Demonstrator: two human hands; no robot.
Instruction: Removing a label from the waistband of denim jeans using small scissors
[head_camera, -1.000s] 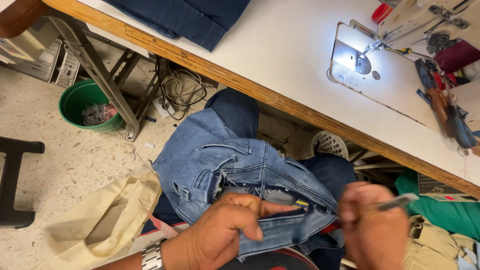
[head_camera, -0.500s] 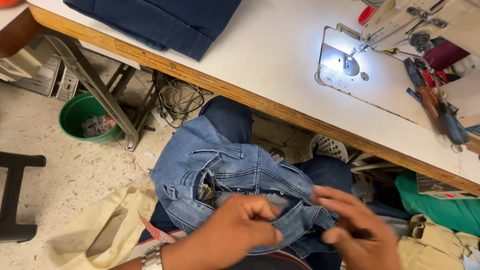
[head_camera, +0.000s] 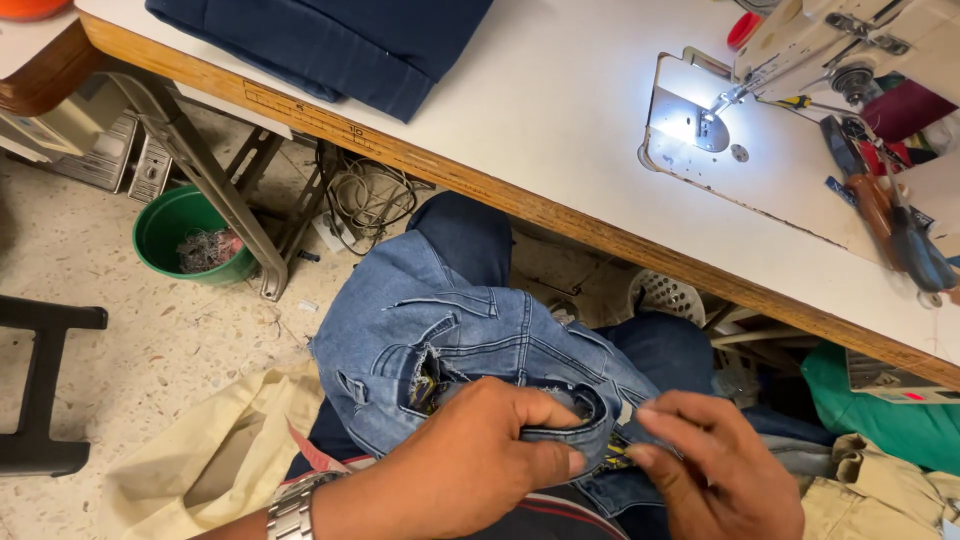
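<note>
Speckled floor (head_camera: 130, 330) below, green bucket (head_camera: 185, 235) by the counter (head_camera: 560, 120) leg. Blue denim jeans (head_camera: 450, 340) sit bunched on the lap. Left hand (head_camera: 470, 465) clamps its fingers on a frayed fold; right hand (head_camera: 725, 475) pinches the denim just beside it. Sewing machine (head_camera: 830, 40) glows far right.

Sewing machine (head_camera: 800, 60), navy cloth (head_camera: 330, 45), green bucket (head_camera: 165, 225), cream bag (head_camera: 215, 460)
</note>
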